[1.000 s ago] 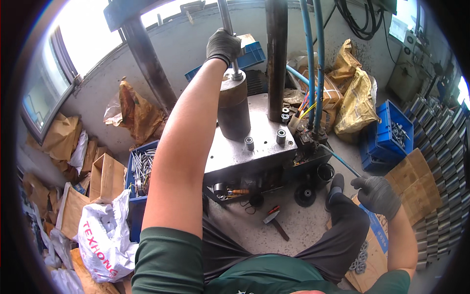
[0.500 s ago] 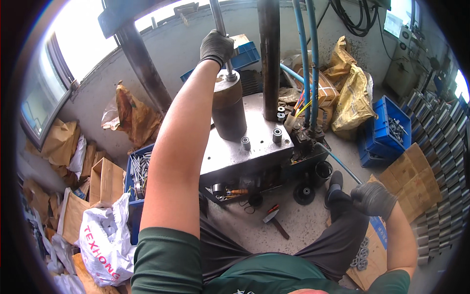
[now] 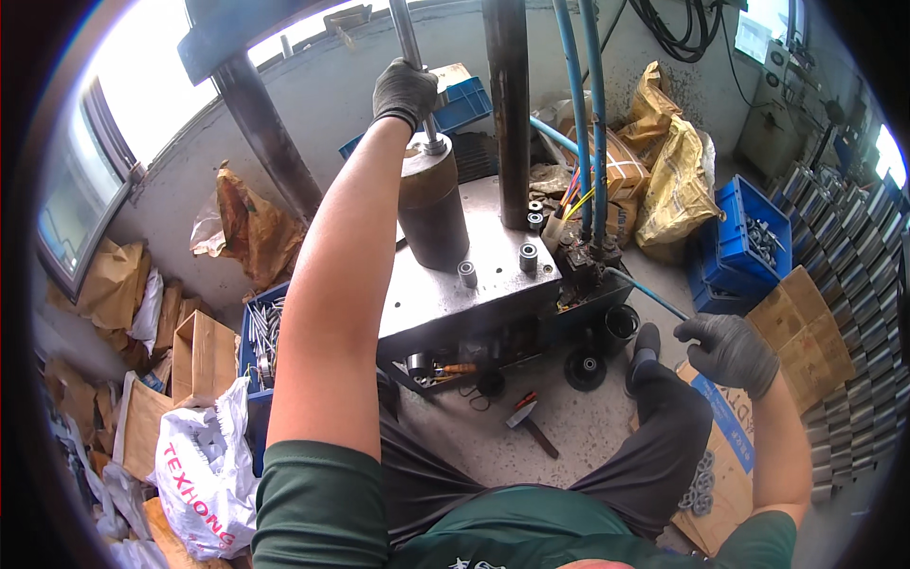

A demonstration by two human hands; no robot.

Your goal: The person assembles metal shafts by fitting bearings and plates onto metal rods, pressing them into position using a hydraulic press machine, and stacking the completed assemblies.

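My left hand (image 3: 405,92), in a dark grey glove, is closed around an upright metal rod (image 3: 407,38). The rod's lower end stands at the top of a thick, dark steel cylinder (image 3: 434,213) on a metal press bed (image 3: 417,299). My right hand (image 3: 735,353), gloved too, has its fingers curled at the free end of a blue lever (image 3: 649,292). That lever slants down from a grimy pump unit (image 3: 590,261) beside the press. Two small metal bushings, one nearer (image 3: 467,274) and one farther right (image 3: 528,257), stand on the bed.
Dark press columns (image 3: 507,114) and blue hoses (image 3: 575,114) rise behind the bed. A hammer (image 3: 534,429) lies on the floor between my legs. Blue crates (image 3: 758,237) and stacked metal tubes (image 3: 853,313) are at right; a bin of rods (image 3: 265,332) is at left.
My right hand has risen slightly and turned at the lever's end, and the lever is tilted less steeply. My left hand keeps its hold on the rod. The whole view has shifted slightly.
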